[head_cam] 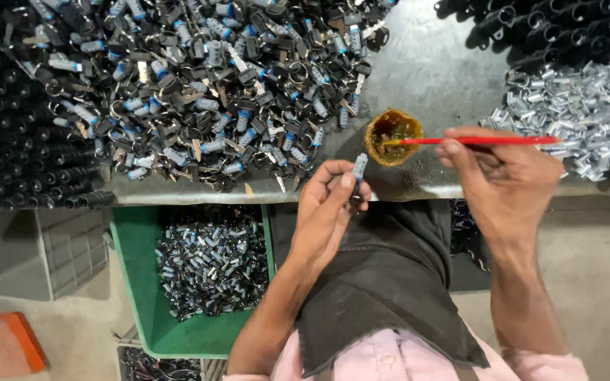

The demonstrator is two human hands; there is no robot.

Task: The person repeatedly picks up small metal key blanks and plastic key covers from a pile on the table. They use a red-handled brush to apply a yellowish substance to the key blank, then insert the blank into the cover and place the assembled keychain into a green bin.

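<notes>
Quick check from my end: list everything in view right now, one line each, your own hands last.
small cylinder: one, silver, in left fingertips
brush: one, red handle, tip in the cup
cup: one, amber, table edge
table: one, grey
lock and key pile: many, black and silver, table left
metal parts: many, silver, table right
black tubes: many, top right
crate: one, green, holds silver parts
left hand: holds cylinder
right hand: holds brush

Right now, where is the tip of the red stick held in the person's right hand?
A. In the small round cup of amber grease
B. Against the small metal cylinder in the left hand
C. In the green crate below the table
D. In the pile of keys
A: the right hand holds the red stick with its tip dipped in the amber grease cup, apart from the left hand.
</notes>
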